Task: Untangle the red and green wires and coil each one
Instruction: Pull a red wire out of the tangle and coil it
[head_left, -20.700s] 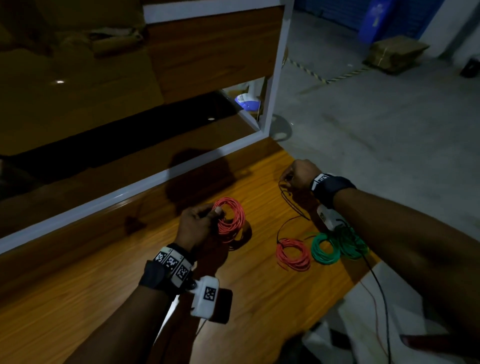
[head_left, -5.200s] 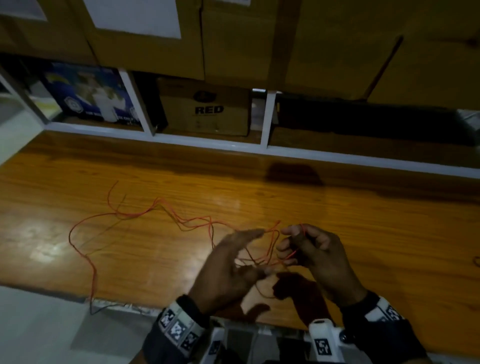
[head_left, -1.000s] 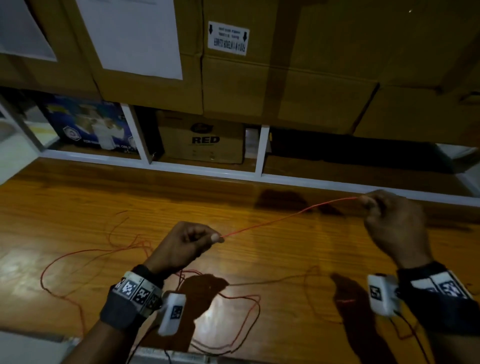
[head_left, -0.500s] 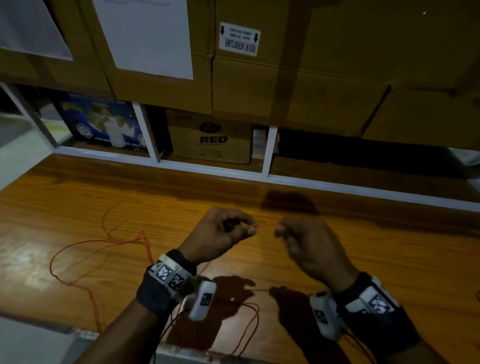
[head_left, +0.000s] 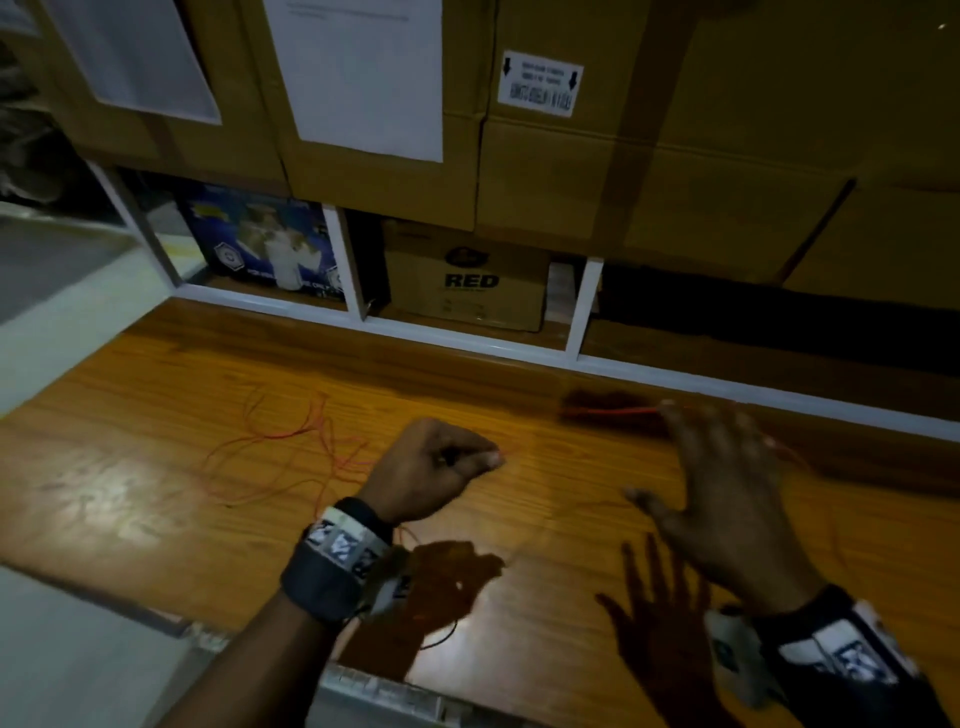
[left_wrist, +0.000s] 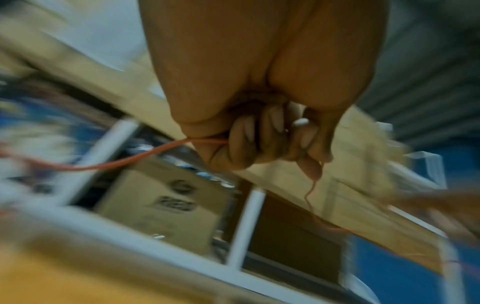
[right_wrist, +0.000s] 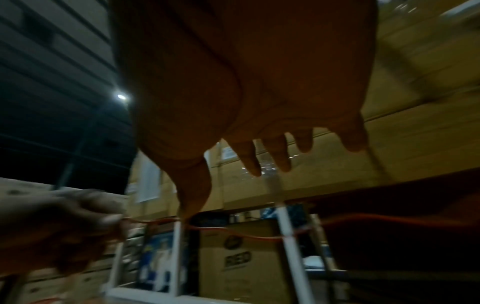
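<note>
A thin red wire (head_left: 613, 412) runs taut from my left hand (head_left: 467, 460) toward my right hand's fingertips (head_left: 670, 415). The left hand is a fist over the wooden table (head_left: 156, 493) and pinches the wire; in the left wrist view its curled fingers (left_wrist: 262, 144) hold the red wire (left_wrist: 124, 163). My right hand (head_left: 696, 467) is spread flat and blurred, fingers straight. From the right wrist, the red wire (right_wrist: 233, 234) passes by the thumb tip (right_wrist: 192, 205). The wire's loose slack (head_left: 291, 441) lies tangled at the left. No green wire is in view.
Cardboard boxes (head_left: 623, 171) stack on a white-framed shelf (head_left: 582, 306) behind the table. A box marked RED (head_left: 467, 286) and a blue box (head_left: 260, 244) sit in the lower cubbies. The table's near edge (head_left: 374, 691) is just under my wrists.
Half a second ago both hands met at the wire. Since then, the right hand has swung right and spread its fingers; the left hand keeps its pinch and has barely moved.
</note>
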